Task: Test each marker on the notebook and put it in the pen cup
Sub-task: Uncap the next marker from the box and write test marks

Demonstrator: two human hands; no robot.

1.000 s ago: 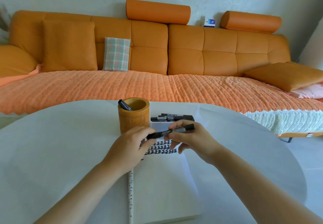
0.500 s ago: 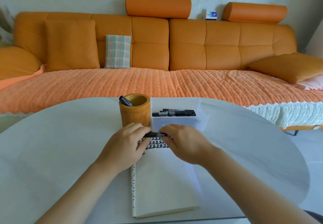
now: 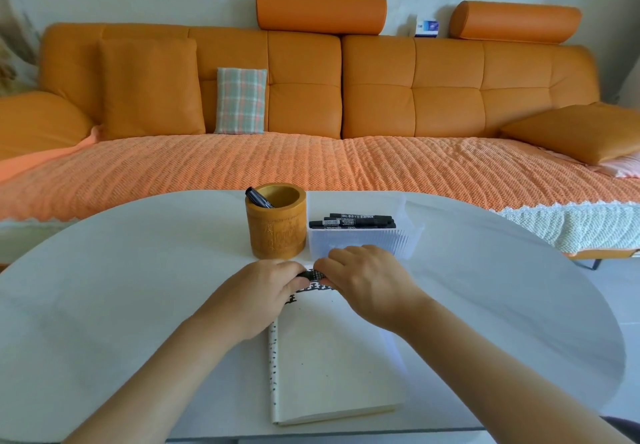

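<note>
White round table point(image 3: 138, 288) in the lower frame, orange sofa point(image 3: 415, 97) across the top.

Pen cup point(image 3: 275, 232) at centre, one pen point(image 3: 258, 198) leaning in it. Clear box point(image 3: 360, 243) just right of the cup, holding spare markers point(image 3: 356, 220). Notebook point(image 3: 332, 367) open below, black test marks point(image 3: 313, 291) at its top edge.

Left hand point(image 3: 263, 294) and right hand point(image 3: 367, 281) both curl their fingers round one marker point(image 3: 313, 274), gripping an end each. Only a short stretch of barrel shows between them.

Change: a second ago the marker was held higher, with most of its length showing between the hands. Since then the hands have drawn close and sunk to the top of the page.

Reading: a cap being worked, but on or off I cannot tell. This marker is not in the cup yet, and the box markers are still to be tested.
</note>
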